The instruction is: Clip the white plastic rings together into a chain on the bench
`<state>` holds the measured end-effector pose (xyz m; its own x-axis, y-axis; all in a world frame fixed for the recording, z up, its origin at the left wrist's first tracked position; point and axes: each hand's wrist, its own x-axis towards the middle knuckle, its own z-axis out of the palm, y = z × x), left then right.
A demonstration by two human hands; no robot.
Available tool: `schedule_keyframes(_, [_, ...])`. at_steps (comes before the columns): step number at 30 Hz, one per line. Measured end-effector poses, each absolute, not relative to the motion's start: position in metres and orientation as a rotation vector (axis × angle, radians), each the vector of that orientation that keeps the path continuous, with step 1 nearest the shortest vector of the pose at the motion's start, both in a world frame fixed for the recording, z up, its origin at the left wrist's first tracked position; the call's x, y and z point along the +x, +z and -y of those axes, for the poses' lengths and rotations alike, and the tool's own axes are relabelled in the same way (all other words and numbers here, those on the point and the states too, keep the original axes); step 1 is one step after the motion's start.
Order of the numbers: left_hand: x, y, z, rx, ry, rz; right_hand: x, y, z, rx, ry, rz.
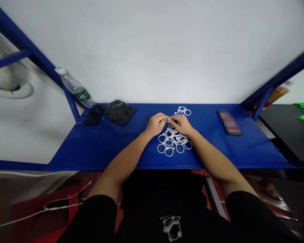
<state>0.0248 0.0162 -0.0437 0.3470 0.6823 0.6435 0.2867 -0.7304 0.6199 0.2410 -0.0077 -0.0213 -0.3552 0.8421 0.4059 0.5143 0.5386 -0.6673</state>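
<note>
Close together above the blue tabletop, my left hand and my right hand meet at their fingertips. Both are closed in a pinch on one small white plastic ring, mostly covered by the fingers. Just below the hands lies a loose pile of white plastic rings, each with a small tab or eyelet, some overlapping. Behind my right hand a smaller group of the same rings rests near the wall.
At the back left stand a clear plastic bottle leaning on the blue frame, a black phone and a crumpled black bag. A pixelated flat object lies to the right. The white wall bounds the table's back.
</note>
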Motion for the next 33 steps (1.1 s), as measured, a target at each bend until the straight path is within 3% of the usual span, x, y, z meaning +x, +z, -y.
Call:
schedule_keyframes(4, [0.025,-0.045,-0.017,2.202,1.410,-0.862,0.243,-0.022,0.006,-1.089,0.502,2.075])
schedule_keyframes(7, [0.025,-0.046,-0.016,2.139,1.441,-0.961,0.253,-0.022,0.000,-1.231,0.273,2.050])
schedule_keyframes(12, [0.026,-0.046,-0.012,2.287,1.100,-0.918,0.276,-0.020,-0.013,-1.645,0.021,1.937])
schedule_keyframes(16, [0.030,-0.045,-0.006,2.466,0.825,-0.780,0.279,-0.017,-0.012,-1.675,0.102,1.929])
schedule_keyframes(21, [0.031,-0.046,-0.007,2.480,0.745,-0.823,0.270,-0.015,-0.006,-1.414,0.233,2.029])
schedule_keyframes(27, [0.028,-0.047,-0.014,2.400,0.897,-0.974,0.263,-0.008,0.000,-1.216,0.428,2.127])
schedule_keyframes(33, [0.026,-0.044,-0.016,2.206,1.134,-1.104,0.258,-0.003,0.008,-1.159,0.411,2.166])
